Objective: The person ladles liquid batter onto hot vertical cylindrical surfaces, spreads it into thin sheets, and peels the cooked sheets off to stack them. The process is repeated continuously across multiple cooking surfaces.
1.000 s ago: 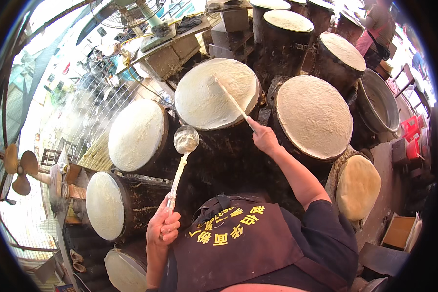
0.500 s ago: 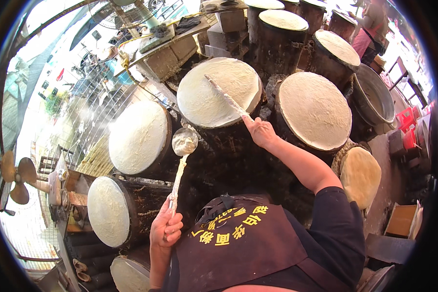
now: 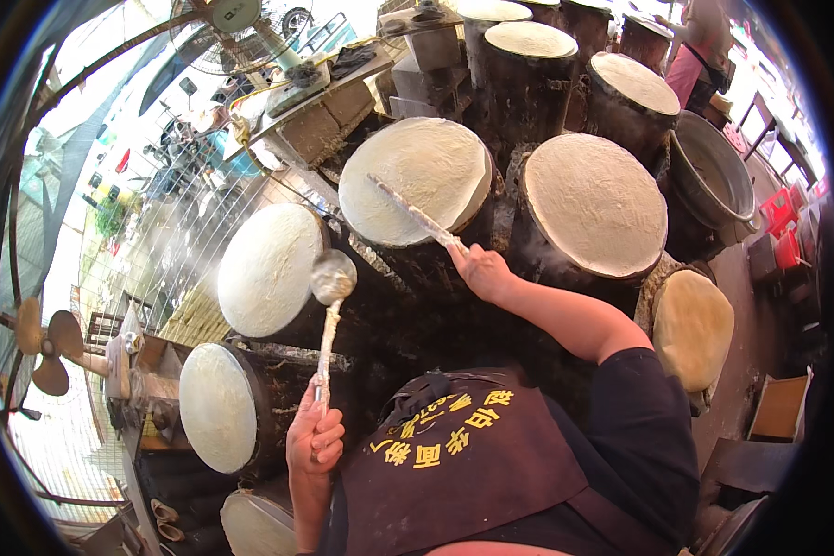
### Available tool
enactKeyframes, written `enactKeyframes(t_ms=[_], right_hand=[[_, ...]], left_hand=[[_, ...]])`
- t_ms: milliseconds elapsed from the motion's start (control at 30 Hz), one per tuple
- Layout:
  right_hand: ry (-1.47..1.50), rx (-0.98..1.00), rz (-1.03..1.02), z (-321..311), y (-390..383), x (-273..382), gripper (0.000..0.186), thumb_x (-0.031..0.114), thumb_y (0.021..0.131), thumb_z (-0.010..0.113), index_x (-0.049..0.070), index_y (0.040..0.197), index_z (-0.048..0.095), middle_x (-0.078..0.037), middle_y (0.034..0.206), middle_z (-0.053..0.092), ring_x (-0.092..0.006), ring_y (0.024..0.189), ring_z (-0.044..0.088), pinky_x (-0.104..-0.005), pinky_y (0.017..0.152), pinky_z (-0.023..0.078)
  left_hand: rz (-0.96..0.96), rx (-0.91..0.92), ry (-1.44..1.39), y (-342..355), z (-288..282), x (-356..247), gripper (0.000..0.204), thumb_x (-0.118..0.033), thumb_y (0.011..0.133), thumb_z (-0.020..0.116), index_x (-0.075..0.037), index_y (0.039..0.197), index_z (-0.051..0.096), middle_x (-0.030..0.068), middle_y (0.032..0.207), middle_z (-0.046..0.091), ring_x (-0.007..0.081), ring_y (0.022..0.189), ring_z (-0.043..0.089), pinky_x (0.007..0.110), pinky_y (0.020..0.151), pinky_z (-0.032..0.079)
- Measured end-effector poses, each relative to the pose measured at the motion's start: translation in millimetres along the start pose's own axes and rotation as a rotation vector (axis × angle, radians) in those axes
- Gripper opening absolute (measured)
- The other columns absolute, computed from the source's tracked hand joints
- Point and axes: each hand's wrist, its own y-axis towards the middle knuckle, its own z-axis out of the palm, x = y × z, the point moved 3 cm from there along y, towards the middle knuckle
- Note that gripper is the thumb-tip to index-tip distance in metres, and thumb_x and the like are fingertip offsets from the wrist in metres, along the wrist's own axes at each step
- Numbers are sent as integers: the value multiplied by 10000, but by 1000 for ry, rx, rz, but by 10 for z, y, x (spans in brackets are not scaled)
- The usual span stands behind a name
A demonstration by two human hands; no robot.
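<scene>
My left hand (image 3: 315, 437) is closed round the handle of a ladle (image 3: 327, 335), its round bowl raised and the handle caked with pale batter. The bowl overlaps the right edge of a white round sheet of batter (image 3: 269, 271); whether they touch I cannot tell. In my right hand (image 3: 484, 272) is a batter-coated stick (image 3: 415, 215), gripped at its near end. The stick's far part lies over a large pale batter sheet (image 3: 435, 153) covering a round drum-like stove top at the far middle. Whether it presses on the sheet cannot be made out.
Around me stand more dark drum stoves with pale tops, one right (image 3: 595, 206) and one lower left (image 3: 219, 408). A tan flatbread-like round (image 3: 693, 329) lies near my right elbow. A metal basin (image 3: 713, 171), a small fan (image 3: 51, 345) and a person (image 3: 704, 46) are farther out.
My right hand and the stick have shifted left, the stick's tip reaching nearer the sheet's left edge. The ladle bowl has moved a little left. Both grips are unchanged.
</scene>
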Motion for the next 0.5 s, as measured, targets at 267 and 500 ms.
enactKeyframes(t_ms=[267,500], right_hand=[[348,-44,110,-276,-311,-268,595,59,844,482,221,1405,367,-228,840,562,-390,690,620,-457,602,504],[290,-18,43,62,-17,-75,576,63,844,464,245,1385,394,-236,841,574,-371,707,643,-443,623,529]], left_hand=[[22,-71,271,-227,-17,188,480,-131,1007,371,-292,1447,268,23,687,356,61,444,332,197,315,340],[-15,-48,68,-155,-6,338,428,-134,1010,353,-272,1414,331,19,696,351,63,462,338,189,329,339]])
